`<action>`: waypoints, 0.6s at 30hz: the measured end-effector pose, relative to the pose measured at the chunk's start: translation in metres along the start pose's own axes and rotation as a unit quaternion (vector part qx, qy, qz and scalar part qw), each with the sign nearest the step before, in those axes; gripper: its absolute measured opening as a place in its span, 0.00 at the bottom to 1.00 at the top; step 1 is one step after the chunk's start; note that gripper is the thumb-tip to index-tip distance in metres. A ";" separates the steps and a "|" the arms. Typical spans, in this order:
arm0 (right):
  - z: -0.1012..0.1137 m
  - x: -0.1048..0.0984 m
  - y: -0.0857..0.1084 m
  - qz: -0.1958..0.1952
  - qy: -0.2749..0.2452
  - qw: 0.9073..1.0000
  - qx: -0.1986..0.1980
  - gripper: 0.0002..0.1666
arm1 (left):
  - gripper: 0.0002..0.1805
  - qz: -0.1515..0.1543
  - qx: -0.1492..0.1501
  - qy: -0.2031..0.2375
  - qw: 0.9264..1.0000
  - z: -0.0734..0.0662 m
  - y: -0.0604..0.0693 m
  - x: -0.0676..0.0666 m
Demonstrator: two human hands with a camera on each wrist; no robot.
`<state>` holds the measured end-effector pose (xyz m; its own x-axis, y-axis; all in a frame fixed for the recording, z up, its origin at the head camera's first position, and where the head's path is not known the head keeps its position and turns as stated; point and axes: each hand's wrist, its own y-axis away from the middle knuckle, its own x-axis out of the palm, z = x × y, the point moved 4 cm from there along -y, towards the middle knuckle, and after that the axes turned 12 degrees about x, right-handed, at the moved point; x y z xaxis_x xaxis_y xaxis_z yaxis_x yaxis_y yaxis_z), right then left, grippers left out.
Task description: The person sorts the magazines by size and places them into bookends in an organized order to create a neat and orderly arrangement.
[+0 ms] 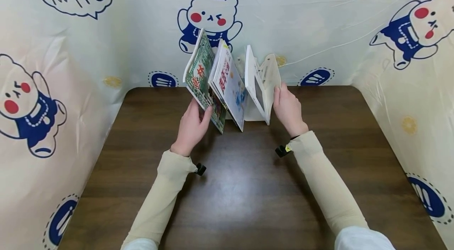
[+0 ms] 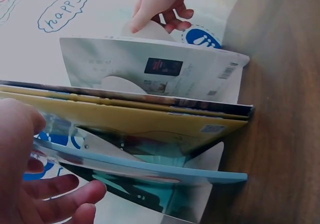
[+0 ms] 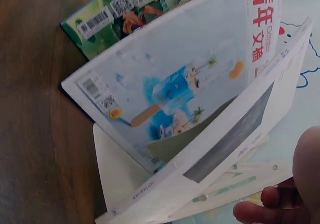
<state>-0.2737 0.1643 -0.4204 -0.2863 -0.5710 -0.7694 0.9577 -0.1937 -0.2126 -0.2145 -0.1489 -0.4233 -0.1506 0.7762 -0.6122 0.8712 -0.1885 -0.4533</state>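
Observation:
A white folding book rack stands at the table's back edge, its dividers spread in a zigzag. My left hand holds the lower near edge of a green magazine leaning at the rack's left, thumb on one side and fingers on the other. Several magazines, the front one pale blue with a popsicle picture, lean in the middle. Right of them tilts a white book with a dark picture. My right hand grips the rack's right end panel, thumb over its near side. Magazines and book partly hide the rack's base.
The brown wooden table extends in front of the rack. A pale curtain printed with bears hangs close behind it and along both sides. A small black wrist device sits at the right cuff.

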 end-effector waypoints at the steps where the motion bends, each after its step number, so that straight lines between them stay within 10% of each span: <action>1: 0.000 0.000 0.001 0.002 -0.003 1.000 0.002 0.27 | 0.32 -0.004 0.002 -0.003 1.000 0.000 0.002 0.000; 18: -0.018 -0.005 0.053 0.017 -0.075 0.997 -0.017 0.25 | 0.25 -0.003 0.016 -0.030 0.999 0.005 0.034 -0.005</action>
<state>-0.2210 0.1711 -0.4385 -0.2519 -0.6904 -0.6782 0.9667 -0.1467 -0.2097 -0.1870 -0.1625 -0.4389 -0.1835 0.7405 -0.6465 0.8553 -0.2039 -0.4763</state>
